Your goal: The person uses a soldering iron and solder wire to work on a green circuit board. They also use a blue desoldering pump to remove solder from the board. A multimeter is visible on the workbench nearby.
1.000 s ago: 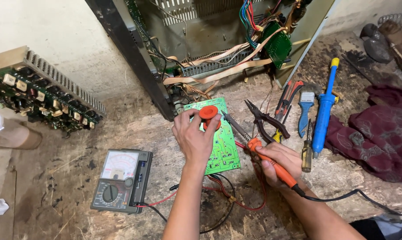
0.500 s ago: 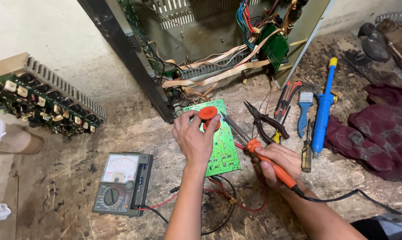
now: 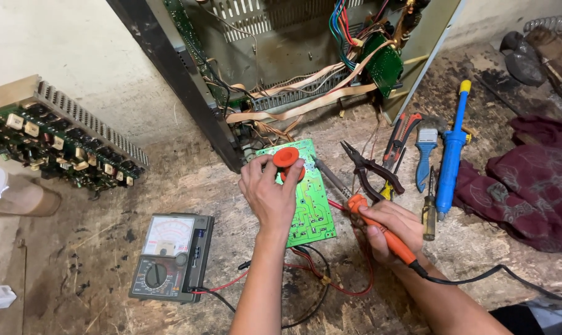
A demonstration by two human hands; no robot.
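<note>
Not much diff from a sec ago tbh. Left hand (image 3: pixel 269 195) is still planted on the green circuit board (image 3: pixel 309 211), solder side up, flat on the worn wooden bench (image 3: pixel 107 174). Fingers curled around a small orange spool (image 3: pixel 286 157) at the top end of the board, prob solder wire or wick, can't tell which. Grip looks the same as before, thumb and fingertips closed on the reel, palm pressing the PCB down.

Right hand (image 3: pixel 389 226) is fisted around the orange-handled soldering iron (image 3: pixel 380 226), same hold, cord trailing off to the right. The metal tip runs up and left toward the right edge of the board, near it, but whether it's actually touching a joint I can't make out. Iron angle hasn't rly shifted either.

Only real change is the view: head has drifted a bit, so everything sits slightly diff in frame. So imo the work is paused at the same spot, board pinned, iron poised beside it.

Other stuff around: analog multimeter (image 3: pixel 172 257) lower left w/ red + black leads running under the board, pliers (image 3: pixel 371 170) just right of it, blue desoldering pump (image 3: pixel 451 164), a small screwdriver (image 3: pixel 428 208), dark red rag (image 3: pixel 529 186), and the open chassis (image 3: pixel 293 56) w/ ribbon cables behind.
</note>
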